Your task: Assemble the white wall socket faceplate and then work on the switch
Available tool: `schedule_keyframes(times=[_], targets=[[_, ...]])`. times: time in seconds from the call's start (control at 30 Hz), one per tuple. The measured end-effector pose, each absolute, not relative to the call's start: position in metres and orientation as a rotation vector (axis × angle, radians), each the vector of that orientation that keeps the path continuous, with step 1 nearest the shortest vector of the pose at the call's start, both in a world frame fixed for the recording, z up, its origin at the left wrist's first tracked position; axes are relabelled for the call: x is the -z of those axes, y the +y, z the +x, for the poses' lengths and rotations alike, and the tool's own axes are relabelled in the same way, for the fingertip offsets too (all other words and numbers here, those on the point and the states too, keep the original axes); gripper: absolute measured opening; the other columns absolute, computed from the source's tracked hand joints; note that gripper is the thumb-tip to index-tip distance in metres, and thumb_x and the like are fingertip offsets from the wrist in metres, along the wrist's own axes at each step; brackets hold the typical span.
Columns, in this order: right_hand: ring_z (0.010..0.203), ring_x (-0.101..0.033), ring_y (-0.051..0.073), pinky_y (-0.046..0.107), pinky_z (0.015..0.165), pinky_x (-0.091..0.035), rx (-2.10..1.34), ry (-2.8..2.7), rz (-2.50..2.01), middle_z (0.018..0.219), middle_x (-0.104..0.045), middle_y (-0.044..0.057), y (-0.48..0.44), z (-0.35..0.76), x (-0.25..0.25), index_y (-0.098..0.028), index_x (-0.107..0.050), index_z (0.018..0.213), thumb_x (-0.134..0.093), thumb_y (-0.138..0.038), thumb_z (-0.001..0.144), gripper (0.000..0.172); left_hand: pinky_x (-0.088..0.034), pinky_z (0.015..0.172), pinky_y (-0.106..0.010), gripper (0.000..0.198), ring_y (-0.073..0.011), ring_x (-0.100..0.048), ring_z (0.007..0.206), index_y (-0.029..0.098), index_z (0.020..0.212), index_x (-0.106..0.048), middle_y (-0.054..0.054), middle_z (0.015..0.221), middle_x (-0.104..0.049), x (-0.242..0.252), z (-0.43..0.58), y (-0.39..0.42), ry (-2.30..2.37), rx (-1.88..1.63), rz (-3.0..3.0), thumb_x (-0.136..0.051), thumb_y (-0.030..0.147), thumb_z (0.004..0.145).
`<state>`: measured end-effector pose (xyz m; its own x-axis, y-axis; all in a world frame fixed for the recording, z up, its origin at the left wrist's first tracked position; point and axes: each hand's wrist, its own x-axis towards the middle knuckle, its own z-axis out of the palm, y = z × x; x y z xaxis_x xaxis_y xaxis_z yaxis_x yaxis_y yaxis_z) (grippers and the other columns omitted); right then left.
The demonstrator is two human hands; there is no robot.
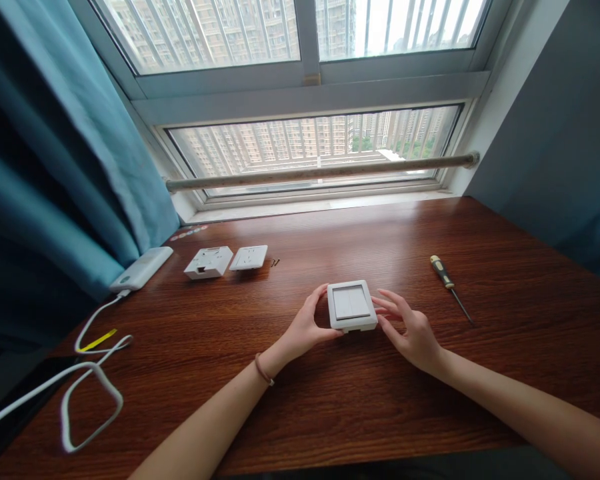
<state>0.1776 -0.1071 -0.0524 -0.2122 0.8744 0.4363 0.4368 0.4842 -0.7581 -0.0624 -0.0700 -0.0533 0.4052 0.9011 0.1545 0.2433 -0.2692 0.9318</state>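
Note:
A square white wall switch with a grey-edged rocker panel is held just at the middle of the brown table. My left hand grips its left side, thumb at the lower front edge and fingers behind the left edge. Beside the right edge is my right hand, its fingers apart, with fingertips at or very near the switch's side. To the right lies a screwdriver with a dark and cream handle, its tip pointing toward the front right.
On the wooden table, a white box, a socket plate and small screws lie at the back left. Farther left are a white power strip, its looped cable and a yellow strip. A blue curtain hangs there.

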Motion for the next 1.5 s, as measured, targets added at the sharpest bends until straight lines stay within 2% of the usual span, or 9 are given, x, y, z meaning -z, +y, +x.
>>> schedule_keyframes(times=[0.1, 0.43, 0.6, 0.87, 1.07, 1.23, 1.33, 1.5], targets=[[0.092, -0.066, 0.019, 0.029, 0.07, -0.059, -0.64, -1.82, -1.114, 0.117, -0.061, 0.008, -0.107, 0.177, 0.052, -0.023, -0.034, 0.129, -0.048, -0.022, 0.086, 0.045, -0.027, 0.109, -0.047, 0.09, -0.0285, -0.037, 0.128, 0.02, 0.134, -0.031, -0.014, 0.138, -0.039, 0.053, -0.062, -0.07, 0.987, -0.895, 1.716, -0.079, 0.025, 0.057], [0.089, -0.066, 0.018, 0.03, 0.074, -0.057, -0.583, -1.819, -1.104, 0.114, -0.063, 0.007, -0.107, 0.178, 0.052, -0.024, -0.035, 0.128, -0.049, -0.02, 0.086, 0.045, -0.027, 0.109, -0.047, 0.089, -0.0298, -0.037, 0.128, 0.02, 0.132, -0.033, -0.015, 0.138, -0.037, 0.054, -0.062, -0.069, 1.022, -0.901, 1.714, -0.079, 0.029, 0.056], [0.094, -0.064, 0.019, 0.032, 0.079, -0.055, -0.506, -1.826, -1.069, 0.114, -0.063, 0.006, -0.107, 0.178, 0.05, -0.024, -0.037, 0.128, -0.05, -0.016, 0.085, 0.046, -0.021, 0.11, -0.049, 0.09, -0.0312, -0.031, 0.13, 0.02, 0.132, -0.033, -0.015, 0.139, -0.035, 0.055, -0.063, -0.07, 1.122, -0.942, 1.804, -0.079, 0.034, 0.056], [0.108, -0.057, 0.024, 0.039, 0.091, -0.05, -0.247, -1.979, -0.954, 0.126, -0.055, 0.008, -0.107, 0.178, 0.045, -0.025, -0.055, 0.119, -0.057, -0.017, 0.081, 0.039, -0.018, 0.111, -0.05, 0.088, -0.0305, -0.024, 0.133, 0.024, 0.133, -0.028, -0.011, 0.141, -0.031, 0.039, -0.057, -0.081, 1.089, -1.145, 2.026, -0.076, 0.035, 0.06], [0.102, -0.06, 0.022, 0.036, 0.082, -0.055, -0.189, -2.002, -0.923, 0.132, -0.049, 0.008, -0.109, 0.179, 0.048, -0.027, -0.063, 0.11, -0.056, -0.012, 0.082, 0.033, -0.019, 0.109, -0.053, 0.092, -0.0324, -0.021, 0.134, 0.024, 0.134, -0.023, -0.012, 0.139, -0.032, 0.034, -0.053, -0.09, 1.12, -1.258, 2.227, -0.075, 0.036, 0.06], [0.095, -0.062, 0.019, 0.033, 0.076, -0.057, -0.236, -1.961, -0.923, 0.129, -0.052, 0.005, -0.108, 0.18, 0.048, -0.028, -0.065, 0.105, -0.055, -0.013, 0.083, 0.028, -0.019, 0.11, -0.052, 0.097, -0.0318, -0.02, 0.135, 0.025, 0.137, -0.017, -0.013, 0.142, -0.027, 0.038, -0.053, -0.089, 1.093, -1.24, 2.242, -0.075, 0.038, 0.061], [0.092, -0.063, 0.019, 0.034, 0.077, -0.056, -0.224, -1.909, -0.99, 0.124, -0.056, 0.005, -0.099, 0.186, 0.044, -0.027, -0.066, 0.102, -0.054, -0.017, 0.085, 0.024, -0.017, 0.111, -0.051, 0.099, -0.0309, -0.019, 0.136, 0.026, 0.139, -0.013, -0.012, 0.145, -0.023, 0.041, -0.054, -0.087, 1.134, -1.165, 2.2, -0.074, 0.039, 0.062], [0.099, -0.061, 0.023, 0.039, 0.09, -0.049, -0.017, -1.865, -1.155, 0.115, -0.061, 0.009, -0.063, 0.225, 0.035, -0.021, -0.068, 0.096, -0.057, -0.023, 0.084, 0.017, -0.017, 0.112, -0.049, 0.079, -0.0272, -0.02, 0.136, 0.025, 0.136, -0.023, -0.01, 0.142, -0.031, 0.042, -0.054, -0.085, 1.174, -1.105, 2.139, -0.068, 0.034, 0.071]])
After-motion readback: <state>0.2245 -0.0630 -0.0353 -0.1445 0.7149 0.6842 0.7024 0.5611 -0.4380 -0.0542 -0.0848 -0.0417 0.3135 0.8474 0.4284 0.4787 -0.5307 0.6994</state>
